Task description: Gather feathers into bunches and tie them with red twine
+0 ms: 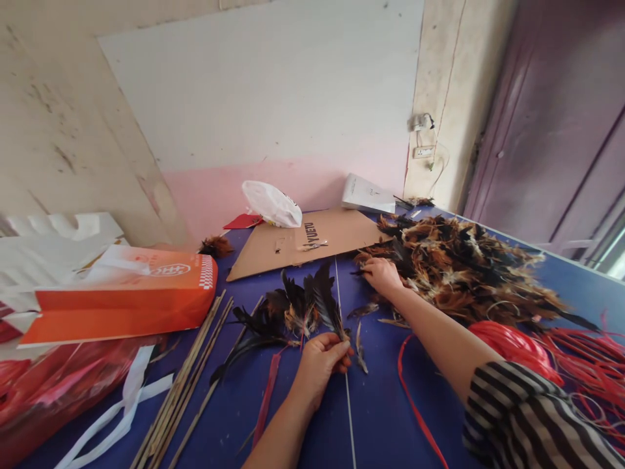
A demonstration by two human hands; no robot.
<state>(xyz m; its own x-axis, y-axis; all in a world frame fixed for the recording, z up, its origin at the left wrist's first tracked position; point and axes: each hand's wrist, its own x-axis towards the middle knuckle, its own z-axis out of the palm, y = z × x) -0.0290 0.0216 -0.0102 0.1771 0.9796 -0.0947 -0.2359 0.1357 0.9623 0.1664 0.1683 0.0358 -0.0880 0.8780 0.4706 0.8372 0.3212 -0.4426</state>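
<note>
My left hand (321,366) is closed in a pinch on the quill ends of dark feathers (326,296), whose tips fan upward and away from me. Just left of it, a bunch of black and brown feathers (273,312) lies on the blue table, with a thin stick and pink ribbon (267,397) beside it. My right hand (383,277) reaches to the left edge of a large heap of brown and black feathers (459,260). Its fingers are bent together at a dark feather there; their exact grip is partly hidden. A few loose feathers (361,348) lie between the hands.
A flat cardboard sheet (336,228) lies behind the hands, near a white plastic bag (271,203) and a pale box (368,193). At left are thin sticks (188,378) and an orange paper bag (131,299). Red plastic cord (515,348) lies at right.
</note>
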